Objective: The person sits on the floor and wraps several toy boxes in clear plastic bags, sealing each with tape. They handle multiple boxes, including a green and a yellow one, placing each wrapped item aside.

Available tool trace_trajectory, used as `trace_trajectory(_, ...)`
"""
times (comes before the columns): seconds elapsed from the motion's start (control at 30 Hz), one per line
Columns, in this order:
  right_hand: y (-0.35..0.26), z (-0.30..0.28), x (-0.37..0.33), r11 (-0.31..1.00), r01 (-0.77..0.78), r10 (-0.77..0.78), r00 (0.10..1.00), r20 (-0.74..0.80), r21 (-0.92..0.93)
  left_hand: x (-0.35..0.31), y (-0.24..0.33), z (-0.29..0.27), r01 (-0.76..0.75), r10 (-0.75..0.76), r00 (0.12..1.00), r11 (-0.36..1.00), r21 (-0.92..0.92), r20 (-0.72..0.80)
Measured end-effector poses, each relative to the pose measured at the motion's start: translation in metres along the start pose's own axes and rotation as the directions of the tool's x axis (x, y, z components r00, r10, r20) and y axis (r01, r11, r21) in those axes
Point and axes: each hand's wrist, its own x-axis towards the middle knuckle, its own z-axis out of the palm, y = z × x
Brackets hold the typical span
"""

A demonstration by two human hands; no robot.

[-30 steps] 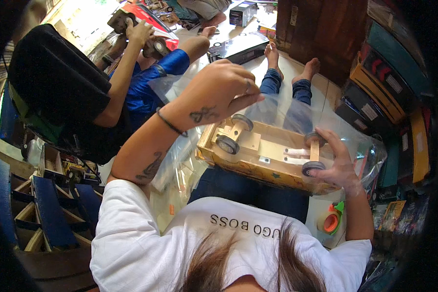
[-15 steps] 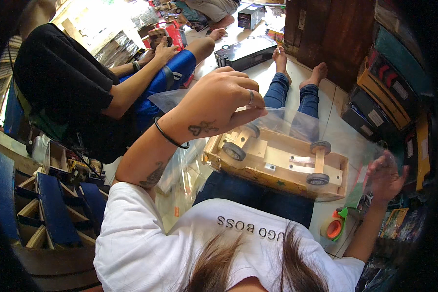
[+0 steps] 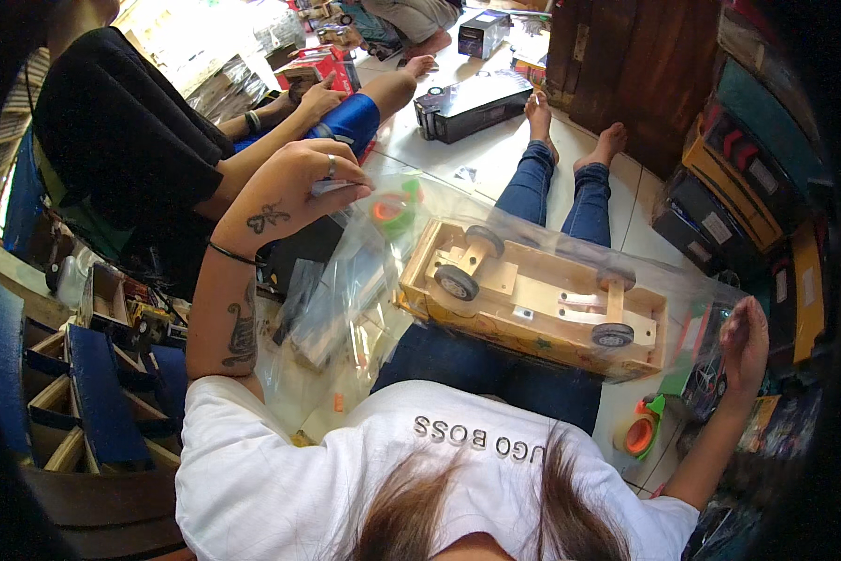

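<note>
On my lap, a wooden toy truck (image 3: 514, 304) lies upside down with its black wheels up. A clear plastic sheet (image 3: 345, 271) is spread around and over it, reaching toward both hands. The fingers of my left hand (image 3: 322, 178) are pinched on the sheet's edge, raised left of the truck. Beyond the truck's right end, my right hand (image 3: 745, 346) is closed at the sheet's other edge. A green tape dispenser with an orange roll (image 3: 635, 435) lies by my right hip. Another green and orange tape dispenser (image 3: 394, 213) shows through the plastic near my left hand.
At my left sits a person in a black shirt (image 3: 121, 140), handling a red toy (image 3: 327, 67). A black box (image 3: 472, 105) lies on the tiles past my feet. Stacked boxes (image 3: 705, 224) line the right side. Blue-edged wooden frames (image 3: 102, 393) stand at the left.
My left hand has moved left and slightly down, drawing the plastic out and uncovering the far tape dispenser. The right hand's fingers have closed. The truck has shifted little.
</note>
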Motion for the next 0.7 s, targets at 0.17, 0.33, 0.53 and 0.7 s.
trace_trajectory(0.17,-0.007,0.0,0.003,1.0,0.018,-0.018,1.0,0.003,0.016,-0.009,-0.017,0.007,0.049,-0.059,0.996,0.991,-0.126,-0.074)
trace_trajectory(0.33,-0.008,0.011,0.013,0.975,0.166,-0.175,0.983,-0.052,-0.145,-0.012,-0.039,0.004,0.085,-0.098,0.995,0.96,-0.268,-0.034)
trace_trajectory(0.53,-0.049,0.035,0.047,0.899,0.425,-0.434,0.896,-0.096,-0.105,-0.029,-0.055,0.007,0.064,-0.095,0.992,0.944,-0.325,-0.081)
trace_trajectory(0.7,-0.153,0.085,0.069,0.355,0.647,-0.741,0.635,0.219,-0.674,-0.048,-0.069,0.049,0.033,-0.15,0.971,0.857,-0.515,-0.188)
